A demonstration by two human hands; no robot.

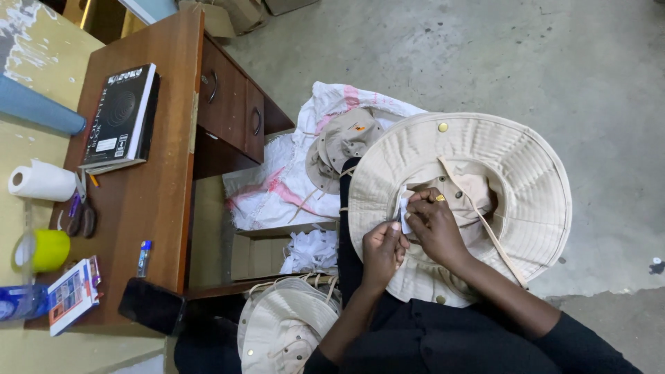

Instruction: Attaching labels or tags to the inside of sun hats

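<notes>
Both hands pinch a small white label (406, 216) inside the upturned beige bucket hat (512, 159) on the person's lap, left hand (383, 251) gripping its lower edge, right hand (435, 225) its top, beside a wooden desk (163, 187)

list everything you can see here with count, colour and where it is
hat: 1, beige, wide brim, on the lap, inside up
label: 1, white, inside the hat, pinched by both hands
other hats: at least 2, beige, one on the sack, one by the left knee
sack: 1, white with pink marks, on the floor
desk: 1, brown wood, left
book: 1, black, on the desk
paper roll: 1, white, far left
tape roll: 1, yellow-green, far left
phone: 1, black, desk corner
left hand: on the label
right hand: on the label, ring on a finger
</notes>
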